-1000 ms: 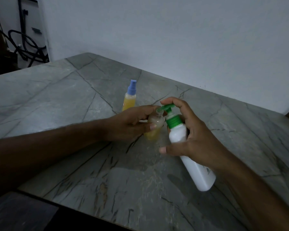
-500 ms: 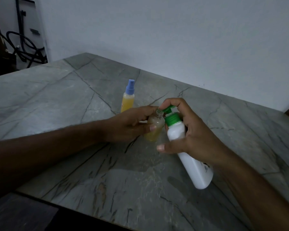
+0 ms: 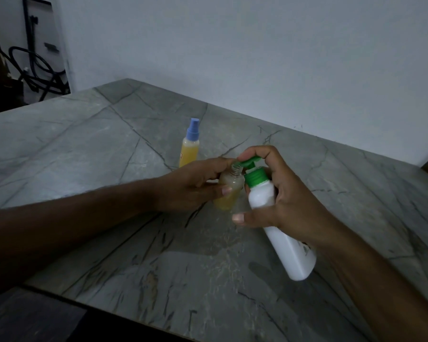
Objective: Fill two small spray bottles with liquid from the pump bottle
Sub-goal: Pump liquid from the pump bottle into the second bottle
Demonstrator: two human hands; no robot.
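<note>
Gripping the tilted white pump bottle [image 3: 279,225], the right hand [image 3: 284,203] presses its green nozzle over an uncapped small bottle [image 3: 229,191] held by the left hand [image 3: 193,186]; a capped spray bottle [image 3: 190,146] stands behind, mid-tabletop [image 3: 84,149].

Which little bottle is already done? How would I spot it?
Look at the grey stone table. Behind the left hand stands a small yellow bottle that nobody is touching. Unlike the open bottle being filled, it wears a blue spray cap.
</note>
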